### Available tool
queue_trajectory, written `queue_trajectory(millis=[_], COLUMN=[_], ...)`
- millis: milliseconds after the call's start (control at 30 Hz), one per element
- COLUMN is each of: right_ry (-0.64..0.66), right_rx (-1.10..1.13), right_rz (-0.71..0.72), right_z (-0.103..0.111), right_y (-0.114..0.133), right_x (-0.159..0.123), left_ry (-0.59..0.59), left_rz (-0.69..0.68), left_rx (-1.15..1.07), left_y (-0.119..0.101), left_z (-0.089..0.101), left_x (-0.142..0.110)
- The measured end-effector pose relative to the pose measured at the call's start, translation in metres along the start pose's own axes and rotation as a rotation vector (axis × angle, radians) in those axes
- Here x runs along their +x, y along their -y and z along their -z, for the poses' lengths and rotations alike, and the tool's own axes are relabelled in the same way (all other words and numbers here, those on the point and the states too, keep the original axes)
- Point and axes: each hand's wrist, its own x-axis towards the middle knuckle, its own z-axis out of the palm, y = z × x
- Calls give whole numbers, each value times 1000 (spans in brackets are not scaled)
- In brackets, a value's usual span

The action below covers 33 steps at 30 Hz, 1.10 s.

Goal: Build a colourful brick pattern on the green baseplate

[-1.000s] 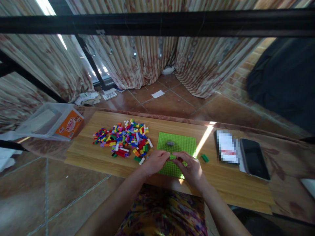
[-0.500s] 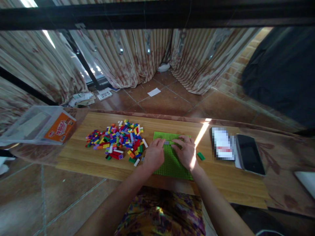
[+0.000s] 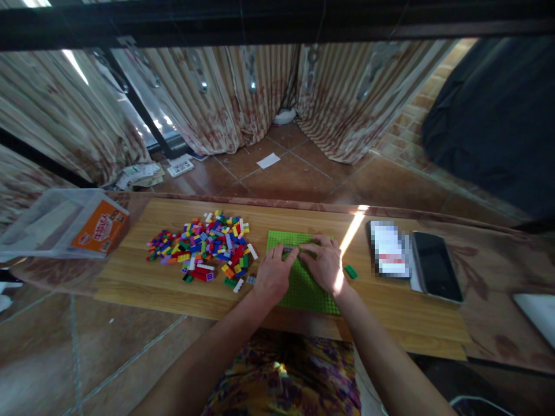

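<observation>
Where visible, grey brick (image 3: pixel 287 249) lengthwise left-right; left fingers (image 3: pixel 293 255), right fingers (image 3: pixel 306 248): grip unclear.

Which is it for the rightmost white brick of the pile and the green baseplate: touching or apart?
Apart. The head view shows a strip of the wooden board between the rightmost white brick and the left edge of the green baseplate.

On the plate (image 3: pixel 307 296), near room is left; beyond, passage is seemingly blocked by the left hand (image 3: pixel 274 275) and right hand (image 3: pixel 326 267).
</observation>
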Motion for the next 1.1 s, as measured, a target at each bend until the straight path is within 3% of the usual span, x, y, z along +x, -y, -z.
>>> queue_trajectory(millis=[267, 567, 667, 767, 933, 1100], right_ry=[84, 44, -105, -234, -152, -143], right_rx=[-60, 19, 80, -19, -86, -51], right_rz=[14, 34, -10, -175, -209, -238], right_z=[6, 3, 17, 35, 45, 45], right_y=[2, -4, -18, -40, -63, -57], right_x=[5, 7, -4, -26, -59, -63], left_ry=[70, 84, 88, 75, 64, 36], left_rz=[55, 73, 77, 68, 75, 65], left_rx=[135, 169, 166, 162, 166, 151], left_y=[-15, -21, -21, -20, -18, -16], left_z=[9, 12, 16, 16, 12, 9], left_x=[5, 7, 6, 4, 4, 4])
